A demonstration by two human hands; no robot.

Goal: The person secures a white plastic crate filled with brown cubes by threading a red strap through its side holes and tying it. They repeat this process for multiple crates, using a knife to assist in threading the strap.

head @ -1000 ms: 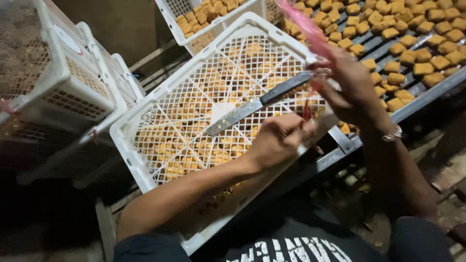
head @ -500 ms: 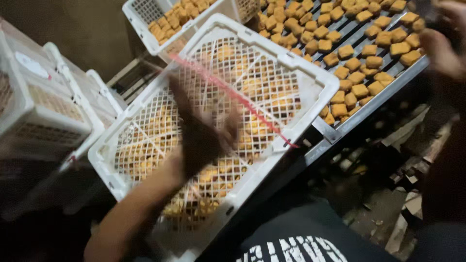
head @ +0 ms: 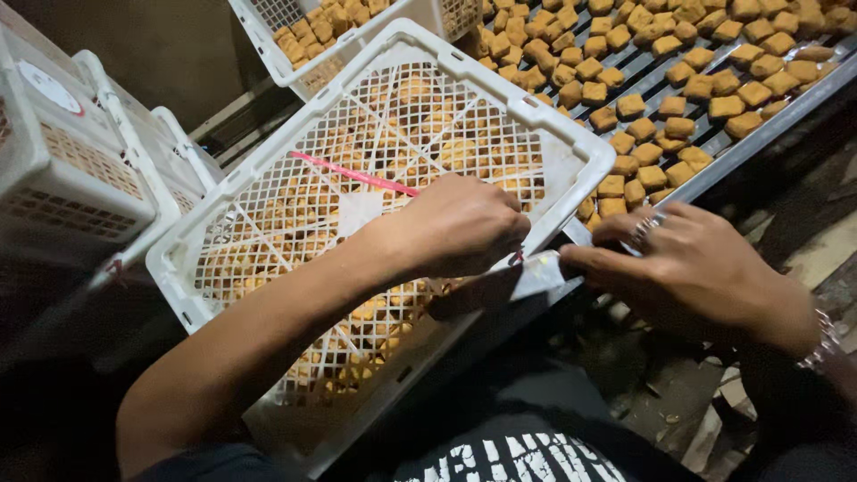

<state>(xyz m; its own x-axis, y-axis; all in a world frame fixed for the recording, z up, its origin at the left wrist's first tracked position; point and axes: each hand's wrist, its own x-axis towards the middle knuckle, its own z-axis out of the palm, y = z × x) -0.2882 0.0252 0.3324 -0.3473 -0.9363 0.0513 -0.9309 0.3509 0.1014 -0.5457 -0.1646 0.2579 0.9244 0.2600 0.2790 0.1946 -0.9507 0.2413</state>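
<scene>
Head view. A white plastic lattice crate (head: pixel 268 223), rectangular with rounded corners and a grid of small square holes, is lying upside down over a load of golden-brown fried cubes that are showing through the mesh. Two raised ribs are crossing its base diagonally. A thin pink strap (head: pixel 353 172), flat and glossy, is running across the mesh toward the left hand.

The left hand (head: pixel 460 223) is resting knuckles-up on the crate's near edge, forearm coming in from lower left, fingers curled tight into a fist around the strap's end and the handle of a knife. The knife blade (head: pixel 540 272), pale grey metal, flat and matte, is poking out just beside the fist.

The right hand (head: pixel 692 268) is lying palm-down, fingers spread narrowly and extended leftward, the fingertips touching the blade; it is gripping nothing that I can see. One ring on a finger, one metal bracelet (head: pixel 817 344) at the wrist.

Crates counted: four in view, namely the inverted one, one behind it (head: pixel 303 54) holding cubes, two stacked at left (head: pixel 80 178). A slatted metal tray (head: pixel 750 134) at upper right is carrying dozens of rough-crusted cubes (head: pixel 629 105), too many to count.
</scene>
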